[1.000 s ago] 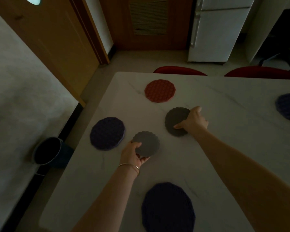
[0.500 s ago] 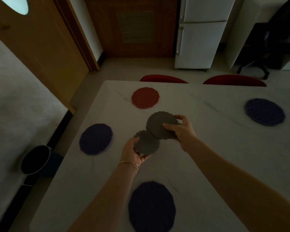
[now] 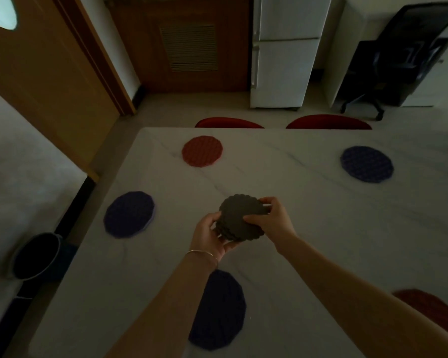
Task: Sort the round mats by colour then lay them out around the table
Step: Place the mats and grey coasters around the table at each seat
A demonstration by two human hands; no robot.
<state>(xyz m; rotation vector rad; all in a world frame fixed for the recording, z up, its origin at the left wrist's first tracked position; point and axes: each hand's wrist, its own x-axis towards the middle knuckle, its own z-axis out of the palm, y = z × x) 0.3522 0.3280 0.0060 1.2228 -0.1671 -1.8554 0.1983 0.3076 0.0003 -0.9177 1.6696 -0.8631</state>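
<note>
Nearest mat: a blue mat [image 3: 217,310] lies flat by the near edge, partly under the left forearm; a red mat [image 3: 429,310] shows at the lower right behind the right arm.
Left hand: the left hand [image 3: 210,235] cups the grey stack from below, fingers curled round its left rim.
Right hand: the right hand [image 3: 269,219] pinches the right rim, thumb on top.
Grey mats [image 3: 239,218]: a second ago they lay apart on the table [image 3: 321,228], one under each hand; now they sit stacked, lifted above the middle.
Meaning: the grey group looks sorted; blue and red are left to gather.
Left side: a blue mat [image 3: 129,214] lies alone.
Far side: a red mat [image 3: 202,151] and a blue mat [image 3: 367,164] lie well apart.
</note>
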